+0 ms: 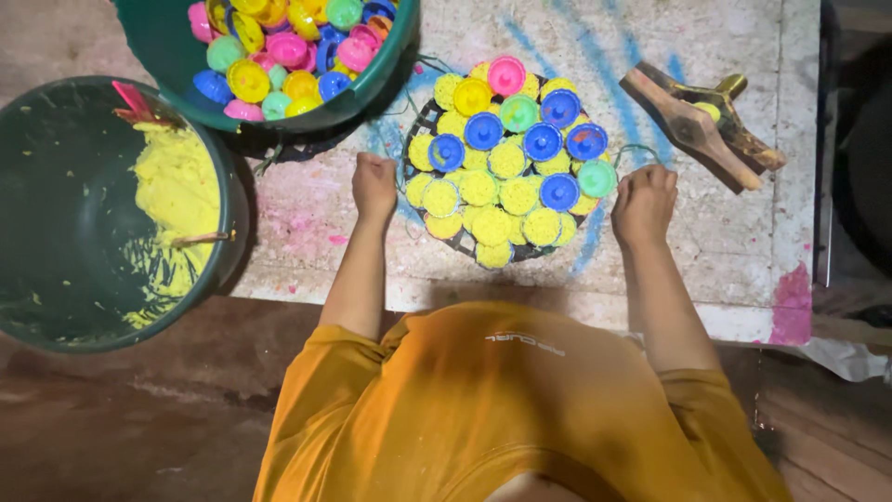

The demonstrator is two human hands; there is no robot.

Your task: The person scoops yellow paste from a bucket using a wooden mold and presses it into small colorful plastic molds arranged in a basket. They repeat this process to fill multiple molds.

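The round tray (462,244) on the table (743,232) is nearly full of yellow cakes (492,226), and several carry coloured moulds (485,131) on top. More paste (177,186) waits in the bucket (56,307). The left hand (374,184) and right hand (643,203) are closed into fists at the tray's two sides; whether they pinch its rim, one cannot tell.

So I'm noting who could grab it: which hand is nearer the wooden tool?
Right. The right hand is just lower-left of the wooden tool; the left hand is across the round tray.
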